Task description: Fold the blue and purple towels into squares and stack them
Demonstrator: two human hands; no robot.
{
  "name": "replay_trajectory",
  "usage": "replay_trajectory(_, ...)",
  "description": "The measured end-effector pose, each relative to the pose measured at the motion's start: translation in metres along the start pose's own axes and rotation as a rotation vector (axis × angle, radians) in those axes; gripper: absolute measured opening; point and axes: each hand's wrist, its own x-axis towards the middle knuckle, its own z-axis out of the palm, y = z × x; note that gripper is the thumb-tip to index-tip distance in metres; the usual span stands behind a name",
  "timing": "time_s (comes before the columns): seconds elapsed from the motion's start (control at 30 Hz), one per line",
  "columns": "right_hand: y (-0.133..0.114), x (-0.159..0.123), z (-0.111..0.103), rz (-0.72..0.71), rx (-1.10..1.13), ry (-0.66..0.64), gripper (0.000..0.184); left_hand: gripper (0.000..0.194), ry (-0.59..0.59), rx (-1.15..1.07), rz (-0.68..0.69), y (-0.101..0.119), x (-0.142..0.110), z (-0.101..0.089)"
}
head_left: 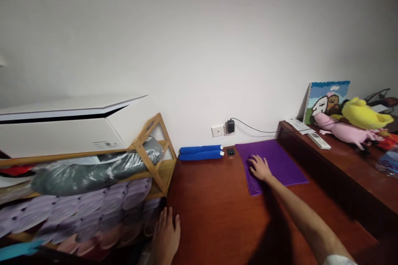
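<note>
A purple folded cloth or bag (281,159) lies flat on the reddish-brown wooden table (208,198), and its left edge shows more than one layer. My right hand (260,168) rests on its left part with the fingers spread. At the table's left edge is my left hand (167,232), its fingers stretched out and nothing in them. Two blue rolled or folded bundles (201,152) with small white tags lie along the wall, left of the purple cloth. Between them sits a small black square fitting (230,152).
On the left, a wooden rack (161,153) holds a large white box (62,132), a plastic-wrapped item and several lilac slippers (105,198). A black plug adapter (230,126) trails a cable. The raised right ledge bears a remote (319,140), plush toys (345,130) and a picture (326,101).
</note>
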Motion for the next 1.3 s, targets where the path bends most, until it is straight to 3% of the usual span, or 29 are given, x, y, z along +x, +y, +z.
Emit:
replay_trajectory(0.1, -0.067, 0.030, 0.005, -0.260, 0.082, 0.081, 0.058, 0.076, 0.027, -0.010, -0.008, 0.002, -0.004, 0.001)
replay_trajectory(0.17, -0.114, 0.056, 0.011, -0.320, 0.090, 0.092, 0.065, 0.076, 0.044, -0.006, -0.008, 0.001, -0.007, 0.002)
replay_trajectory(0.3, -0.184, 0.098, 0.027, -0.207, 0.041, 0.080, 0.078, 0.073, 0.070, 0.002, -0.013, -0.002, -0.013, 0.008)
replay_trajectory(0.43, -0.216, 0.100, 0.041, -0.104, 0.017, 0.089, 0.053, 0.067, 0.100, -0.018, -0.010, -0.003, -0.018, 0.012)
replay_trajectory(0.53, -0.220, 0.072, 0.045, -0.138, 0.003, 0.096, 0.035, 0.067, 0.094, -0.015, 0.002, 0.000, -0.019, 0.009)
replay_trajectory(0.67, -0.203, -0.002, 0.052, -0.195, 0.084, 0.086, 0.034, 0.069, 0.101, -0.005, 0.001, 0.006, -0.016, 0.005)
replay_trajectory(0.73, -0.187, -0.049, 0.061, -0.195, 0.261, 0.138, 0.040, 0.069, 0.117, -0.016, -0.001, 0.008, -0.014, 0.004)
replay_trajectory(0.83, -0.168, -0.120, 0.076, -0.122, 0.731, 0.248, 0.050, 0.068, 0.114, -0.043, -0.013, 0.011, -0.008, 0.003)
replay_trajectory(0.97, -0.169, -0.191, 0.084, 0.044, 1.144, 0.330, 0.043, 0.067, 0.059, -0.080, -0.047, 0.021, 0.000, -0.011)
replay_trajectory(1.17, -0.195, -0.237, 0.061, 0.107, 1.226, 0.416, 0.055, 0.052, 0.095, -0.154, 0.067, 0.049, 0.004, -0.060)
replay_trajectory(1.3, -0.206, -0.255, 0.046, 0.066, 1.251, 0.465, 0.050, 0.047, 0.023, -0.487, 0.061, 0.095, -0.018, -0.094)
